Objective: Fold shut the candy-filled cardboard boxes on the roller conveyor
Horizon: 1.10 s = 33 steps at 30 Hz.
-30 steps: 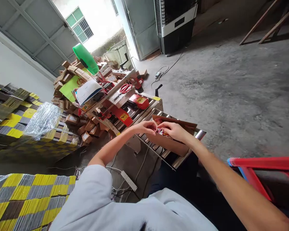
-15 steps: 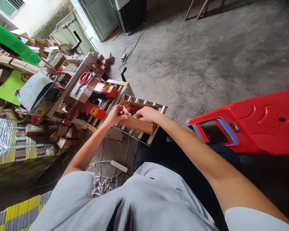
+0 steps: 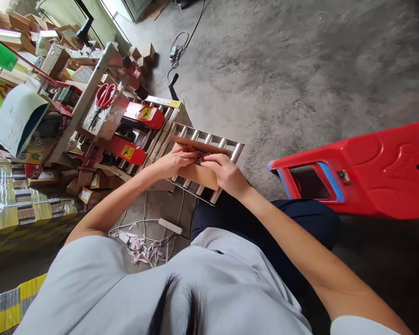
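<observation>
A small open cardboard box sits on the end of a roller conveyor, just in front of me. My left hand is at the box's left end, its bent fingers reaching over the opening. From the right, my right hand dips into the box, thumb and fingers closed together; whatever they pinch is hidden. Between my fingertips, small red contents show inside. The box's far wall stands upright behind my fingers.
Left of the box is a carton-sealing machine with red guides, and red scissors lie on it. A red plastic stool stands at right. A white power strip with cables and paper scraps lies on the floor.
My hands have moved closer together over the box, the left reaching farther in and covering more of the red contents. The camera view has shifted.
</observation>
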{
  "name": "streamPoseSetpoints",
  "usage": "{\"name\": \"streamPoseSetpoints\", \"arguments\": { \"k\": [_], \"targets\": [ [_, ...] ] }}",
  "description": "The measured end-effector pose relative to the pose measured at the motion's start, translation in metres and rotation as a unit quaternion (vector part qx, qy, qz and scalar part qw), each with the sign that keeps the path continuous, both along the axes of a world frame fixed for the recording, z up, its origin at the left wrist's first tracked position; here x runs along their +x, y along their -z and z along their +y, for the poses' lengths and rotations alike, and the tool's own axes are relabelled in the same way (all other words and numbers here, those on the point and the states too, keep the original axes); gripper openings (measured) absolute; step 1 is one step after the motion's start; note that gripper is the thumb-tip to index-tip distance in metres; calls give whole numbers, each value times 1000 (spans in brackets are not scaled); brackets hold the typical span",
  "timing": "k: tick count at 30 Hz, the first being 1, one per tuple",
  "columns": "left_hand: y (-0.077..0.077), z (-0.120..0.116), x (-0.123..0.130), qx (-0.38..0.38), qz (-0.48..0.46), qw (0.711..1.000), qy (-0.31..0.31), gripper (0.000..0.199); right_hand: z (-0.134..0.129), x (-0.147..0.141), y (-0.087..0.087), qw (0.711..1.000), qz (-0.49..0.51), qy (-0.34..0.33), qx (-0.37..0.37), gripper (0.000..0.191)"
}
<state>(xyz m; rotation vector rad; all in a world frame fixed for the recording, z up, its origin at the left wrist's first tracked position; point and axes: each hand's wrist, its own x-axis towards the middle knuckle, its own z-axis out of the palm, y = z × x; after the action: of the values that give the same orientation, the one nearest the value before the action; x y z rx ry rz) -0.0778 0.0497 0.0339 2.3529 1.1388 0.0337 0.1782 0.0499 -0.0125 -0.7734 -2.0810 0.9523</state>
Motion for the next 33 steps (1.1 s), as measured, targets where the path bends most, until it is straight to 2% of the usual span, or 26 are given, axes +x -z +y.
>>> {"name": "streamPoseSetpoints", "arguments": {
  "k": [3,5,6,11,15,17,19,20,23,25,26,28,30,31,33],
  "targets": [
    [3,15,-3,-45,-26,998,28,53,-10,-3,-19,992,-84,68,58,49],
    [8,19,-5,-48,-32,998,19,46,-14,-7,-25,988,-117,78,65,68],
    [11,18,-7,-42,-30,999,8,44,-17,-9,-25,987,-127,73,65,71],
    [31,-13,-12,42,-16,993,-105,43,-32,-15,1,986,-143,43,77,36],
    [38,-51,-1,167,-80,963,-195,33,-36,-16,11,982,-142,79,94,30],
    [34,-69,19,245,-115,925,-268,33,-35,-19,8,982,-149,82,80,31],
    [30,-81,50,280,-148,894,-318,41,-31,-23,3,983,-150,91,45,34],
    [28,-84,69,271,-161,893,-323,49,-29,-24,1,985,-141,101,22,36],
    [31,-83,125,200,-145,927,-282,72,-23,-19,1,986,-88,135,-43,42],
    [39,-74,147,188,-89,941,-268,82,-23,-4,7,980,-22,178,-90,46],
    [44,-69,150,191,-60,943,-267,82,-24,7,12,971,16,208,-113,48],
    [54,-56,138,203,-23,940,-274,73,-30,36,24,946,85,268,-160,51],
    [56,-43,103,211,-10,933,-290,62,-36,68,40,928,111,300,-190,55],
    [52,-37,80,210,-14,929,-303,60,-39,84,48,921,114,311,-204,57],
    [35,-25,31,204,-63,911,-354,56,-47,112,62,908,109,337,-226,57]
  ]
}}
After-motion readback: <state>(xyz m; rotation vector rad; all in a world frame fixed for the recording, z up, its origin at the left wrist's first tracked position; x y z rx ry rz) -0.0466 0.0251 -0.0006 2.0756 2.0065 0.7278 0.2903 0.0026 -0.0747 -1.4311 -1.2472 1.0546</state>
